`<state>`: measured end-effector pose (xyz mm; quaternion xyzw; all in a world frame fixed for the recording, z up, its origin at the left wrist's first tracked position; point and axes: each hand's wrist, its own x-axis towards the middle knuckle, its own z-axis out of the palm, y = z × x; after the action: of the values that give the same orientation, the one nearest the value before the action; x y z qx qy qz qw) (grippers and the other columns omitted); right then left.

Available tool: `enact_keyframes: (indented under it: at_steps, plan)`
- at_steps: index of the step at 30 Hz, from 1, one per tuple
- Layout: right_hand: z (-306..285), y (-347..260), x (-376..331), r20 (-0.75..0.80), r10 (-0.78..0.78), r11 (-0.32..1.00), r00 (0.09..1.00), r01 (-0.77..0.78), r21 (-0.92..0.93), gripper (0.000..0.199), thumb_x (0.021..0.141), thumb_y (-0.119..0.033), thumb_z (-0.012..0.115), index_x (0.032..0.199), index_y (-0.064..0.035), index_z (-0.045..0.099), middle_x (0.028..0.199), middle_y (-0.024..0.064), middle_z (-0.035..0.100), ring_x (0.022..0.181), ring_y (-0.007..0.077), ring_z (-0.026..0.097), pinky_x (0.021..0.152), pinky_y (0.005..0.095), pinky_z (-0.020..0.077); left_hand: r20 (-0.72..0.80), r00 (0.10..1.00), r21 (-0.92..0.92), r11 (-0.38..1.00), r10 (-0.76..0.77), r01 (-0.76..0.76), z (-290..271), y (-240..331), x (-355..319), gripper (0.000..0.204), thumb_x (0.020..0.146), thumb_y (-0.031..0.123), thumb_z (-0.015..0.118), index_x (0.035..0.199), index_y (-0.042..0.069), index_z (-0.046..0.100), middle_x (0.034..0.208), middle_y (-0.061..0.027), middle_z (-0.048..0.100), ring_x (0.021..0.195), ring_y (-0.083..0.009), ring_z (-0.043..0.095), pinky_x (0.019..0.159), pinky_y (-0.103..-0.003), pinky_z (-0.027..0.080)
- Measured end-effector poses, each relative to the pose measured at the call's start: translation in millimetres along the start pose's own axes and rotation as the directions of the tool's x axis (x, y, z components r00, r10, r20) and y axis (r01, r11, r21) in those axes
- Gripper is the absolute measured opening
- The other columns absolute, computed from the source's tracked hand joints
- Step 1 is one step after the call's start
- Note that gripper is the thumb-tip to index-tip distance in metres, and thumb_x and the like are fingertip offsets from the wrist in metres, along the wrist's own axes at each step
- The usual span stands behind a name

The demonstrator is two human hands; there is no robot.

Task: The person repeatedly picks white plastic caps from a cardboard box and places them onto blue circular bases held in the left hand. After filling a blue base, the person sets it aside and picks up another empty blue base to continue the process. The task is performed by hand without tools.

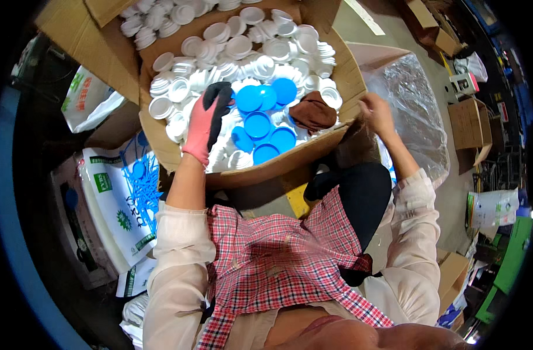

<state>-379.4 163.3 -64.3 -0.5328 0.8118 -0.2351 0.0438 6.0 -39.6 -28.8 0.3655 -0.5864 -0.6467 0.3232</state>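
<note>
A large cardboard box (153,140) in front of me is filled with white plastic caps (238,48). Several round blue caps (258,125) lie on top near the box's front side. My left hand (209,116), in a pink glove with a black palm, is over the white caps beside the blue ones. Its fingers are curled, and what they hold, if anything, is hidden. A crumpled brown cloth or glove (314,112) lies on the caps at the right. My bare right hand (376,112) is at the box's right edge, fingers bent together; I cannot make out anything in them.
Right of the box stands another container lined with clear plastic (415,99). On the left, thin blue plastic strips (141,181) lie on a white printed sack (112,204). More cardboard boxes (469,123) stand on the floor at the right, near a green machine part (508,262).
</note>
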Motion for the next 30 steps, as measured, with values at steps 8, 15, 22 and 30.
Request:
enact_keyframes:
  at_steps: [8, 15, 22, 30]
  plan:
    - [171, -167, 58, 0.732, 0.141, 0.99, 0.667, -0.082, -0.116, 0.028, 0.081, -0.016, 0.067, 0.081, 0.0122, 0.064, 0.077, 0.0244, 0.068, 0.063, 0.0304, 0.07, 0.057, 0.0388, 0.0575, 0.062, 0.985, 0.557, 0.813, 0.16, -0.167, -11, 4, -7, 0.036, 0.089, 0.031, 0.06, 0.113, 0.005, 0.061, 0.11, -0.0177, 0.063, 0.104, -0.0305, 0.061, 0.089, -0.038, 0.047]
    - [136, -214, 71, 0.722, -0.123, 0.94, 0.681, -0.154, 0.306, 0.013, 0.082, -0.007, 0.066, 0.082, 0.0054, 0.061, 0.068, 0.0138, 0.066, 0.057, 0.0214, 0.067, 0.049, 0.0331, 0.054, 0.069, 0.981, 0.882, 0.47, -0.183, 0.026, -18, 0, -21, 0.07, 0.08, 0.045, 0.067, 0.134, 0.006, 0.044, 0.126, -0.0227, 0.055, 0.117, -0.0361, 0.054, 0.096, -0.043, 0.045]
    - [160, -283, 113, 0.282, -0.472, 0.851, 0.835, 0.35, 0.391, 0.032, 0.088, -0.017, 0.063, 0.116, -0.0012, 0.059, 0.1, 0.0165, 0.066, 0.09, 0.0331, 0.065, 0.079, 0.0399, 0.0524, -0.195, 0.978, -0.495, 0.854, 0.071, -0.161, -90, 17, 0, 0.031, 0.08, 0.018, 0.067, 0.105, 0.002, 0.061, 0.094, -0.0129, 0.065, 0.091, -0.0311, 0.066, 0.072, -0.034, 0.057]
    - [276, -304, 122, 0.158, -0.502, 0.811, 0.85, 0.399, 0.429, 0.025, 0.084, -0.013, 0.053, 0.106, -0.0049, 0.062, 0.094, 0.0232, 0.066, 0.095, 0.0419, 0.061, 0.083, 0.0445, 0.0484, 0.041, 0.999, -0.963, 0.266, 0.001, 0.039, -105, 24, 3, 0.058, 0.088, 0.018, 0.063, 0.14, 0.011, 0.037, 0.131, -0.0214, 0.046, 0.116, -0.048, 0.05, 0.08, -0.067, 0.054]
